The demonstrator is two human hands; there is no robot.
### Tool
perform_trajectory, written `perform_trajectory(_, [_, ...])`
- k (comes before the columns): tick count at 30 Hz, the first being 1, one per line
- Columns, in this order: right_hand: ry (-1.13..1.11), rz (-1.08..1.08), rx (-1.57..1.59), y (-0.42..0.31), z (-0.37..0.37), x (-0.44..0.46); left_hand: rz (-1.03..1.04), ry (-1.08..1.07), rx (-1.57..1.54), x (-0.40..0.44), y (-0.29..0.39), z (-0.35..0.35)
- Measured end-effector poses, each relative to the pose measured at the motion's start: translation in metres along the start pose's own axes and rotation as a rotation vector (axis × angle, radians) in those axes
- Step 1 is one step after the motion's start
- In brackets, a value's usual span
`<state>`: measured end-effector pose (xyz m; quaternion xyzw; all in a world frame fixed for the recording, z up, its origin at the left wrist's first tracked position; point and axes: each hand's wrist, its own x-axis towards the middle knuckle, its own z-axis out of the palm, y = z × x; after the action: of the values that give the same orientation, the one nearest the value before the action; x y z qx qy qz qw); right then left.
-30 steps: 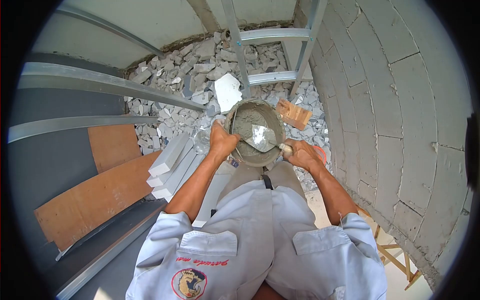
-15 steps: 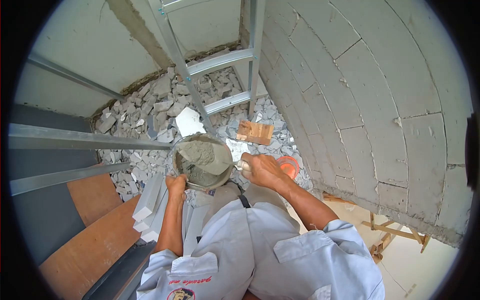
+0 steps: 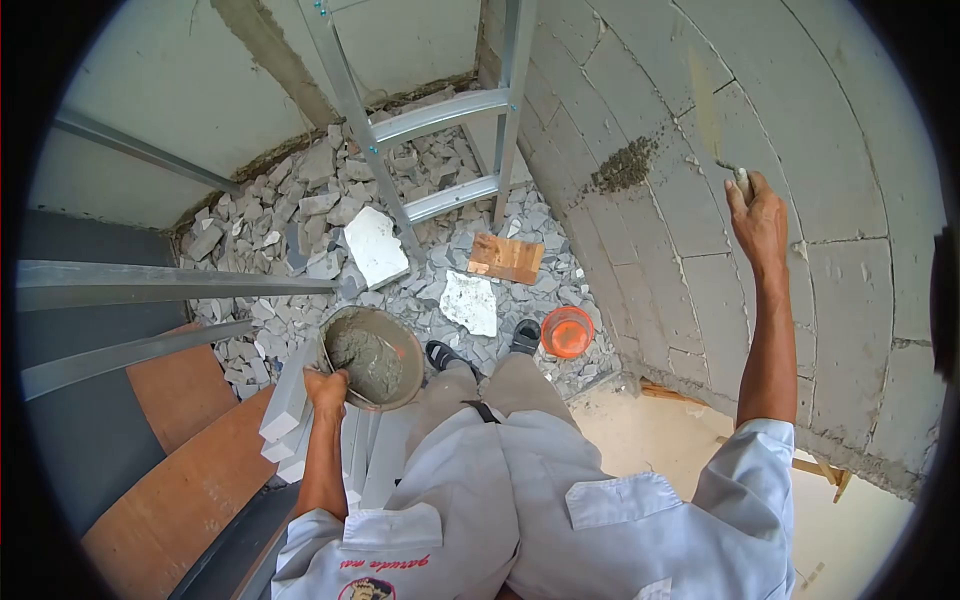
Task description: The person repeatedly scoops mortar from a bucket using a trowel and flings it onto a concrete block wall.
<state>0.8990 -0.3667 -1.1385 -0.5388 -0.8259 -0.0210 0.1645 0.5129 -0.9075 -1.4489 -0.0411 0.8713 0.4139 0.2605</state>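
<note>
My left hand is closed on the near left rim of a bucket. Wet grey mortar lies inside the bucket. Out to the right, my raised right hand grips the handle of a trowel. The trowel's blade, thin and slightly blurred, points up along the block wall. To the left of the blade, a dark patch of fresh mortar sticks to the wall with specks scattered about it.
An aluminium ladder stands ahead on grey rubble. An orange bucket sits by my right foot. A wooden board and white slabs lie on the rubble. Metal studs reach in from the left.
My right hand has swung the trowel from the bucket up and right to the wall. The mortar load has left the blade, and a splat now marks the wall. The bucket has shifted lower left.
</note>
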Motion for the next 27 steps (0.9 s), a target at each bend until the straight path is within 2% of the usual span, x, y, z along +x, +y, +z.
perform_trajectory(3, [-0.043, -0.344, 0.123, -0.045, 0.013, -0.049, -0.003, -0.066, -0.136, -0.005, 0.015, 0.007])
perform_trajectory(5, [-0.495, -0.296, 0.208, -0.077, 0.049, -0.091, 0.176, -0.074, -0.062, -0.013, 0.027, 0.018])
perform_trajectory(7, [-0.678, -0.454, 0.167, -0.109, 0.093, -0.133, 0.104, -0.08, 0.175, -0.021, 0.059, 0.027])
perform_trajectory(9, [-0.709, -0.588, 0.078, -0.136, 0.135, -0.16, 0.168, -0.101, 0.218, -0.026, 0.086, 0.038])
perform_trajectory(14, [-0.696, -0.632, 0.018, -0.173, 0.227, -0.201, 0.261, -0.19, 0.187, -0.06, 0.154, 0.063])
perform_trajectory(18, [-0.947, -0.386, 0.419, -0.159, 0.203, -0.21, 0.269, -0.235, 0.104, -0.065, 0.169, 0.072])
perform_trajectory(21, [-0.932, -0.379, 0.346, -0.132, 0.21, -0.21, 0.202, -0.269, -0.11, -0.057, 0.155, 0.083])
perform_trajectory(23, [-0.858, -0.375, 0.373, -0.144, 0.211, -0.208, 0.107, -0.25, -0.169, -0.055, 0.153, 0.082])
perform_trajectory(27, [-0.75, -0.435, 0.447, -0.178, 0.154, -0.183, -0.042, -0.263, -0.311, -0.038, 0.121, 0.071])
